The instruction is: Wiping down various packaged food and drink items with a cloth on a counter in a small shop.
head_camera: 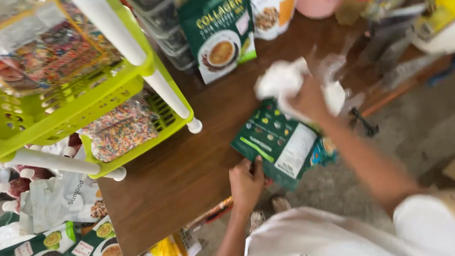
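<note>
While the brown worktop (186,168) carries everything, the green pouch (278,142) lies at its near edge — partly overhanging it. Behind the pouch stands a lime-green rack (72,109) with two tiers in view, both holding bags of sprinkles. Three matching dark-green pouches show: one upright behind the flat pouch, two below the worktop's left corner. Just left of the pouch, the left hand (246,182) rests curled on the worktop, its fingertips touching the pouch's edge. At the pouch's far corner, the right hand (308,99) — blurred — clutches crumpled white paper (282,79).
</note>
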